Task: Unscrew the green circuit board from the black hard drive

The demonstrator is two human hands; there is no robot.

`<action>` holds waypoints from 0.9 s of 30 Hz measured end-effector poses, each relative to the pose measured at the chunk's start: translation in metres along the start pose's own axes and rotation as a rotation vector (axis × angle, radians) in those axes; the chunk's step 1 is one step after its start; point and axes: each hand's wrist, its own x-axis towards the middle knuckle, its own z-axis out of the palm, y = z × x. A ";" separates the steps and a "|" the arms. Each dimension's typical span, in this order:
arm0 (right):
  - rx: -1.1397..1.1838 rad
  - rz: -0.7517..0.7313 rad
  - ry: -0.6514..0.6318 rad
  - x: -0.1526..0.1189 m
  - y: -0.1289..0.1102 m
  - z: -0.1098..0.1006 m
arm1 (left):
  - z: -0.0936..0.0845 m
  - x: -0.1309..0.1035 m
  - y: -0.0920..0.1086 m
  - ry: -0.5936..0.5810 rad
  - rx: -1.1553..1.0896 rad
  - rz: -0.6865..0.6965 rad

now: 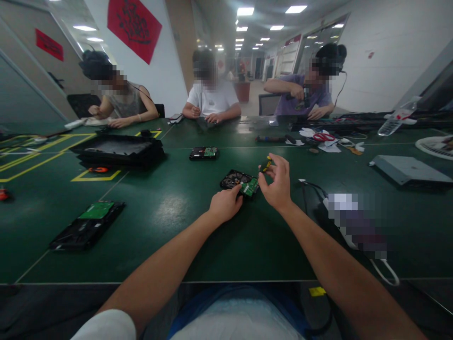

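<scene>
Smooth worktop opens between its straight near edge and the angular drive. My left hand touches its green board, grip unclear; my right hand pinches a black-and-yellow tool. A 2nd drive lies beyond.

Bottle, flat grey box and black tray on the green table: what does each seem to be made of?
The bottle looks like glossy clear plastic: see-through, with bright highlights. The flat grey box is probably matte metal, judging by its even grey faces, though plastic is possible. The black tray seems to be dull plastic, its dark sides showing little shine.
</scene>
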 end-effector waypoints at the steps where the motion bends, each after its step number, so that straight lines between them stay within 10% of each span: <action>1: -0.002 0.000 0.002 0.000 0.000 0.000 | 0.000 0.000 0.000 0.001 0.004 0.003; 27: -0.051 -0.026 -0.005 0.001 -0.001 -0.002 | -0.001 -0.002 0.000 0.043 -0.037 0.008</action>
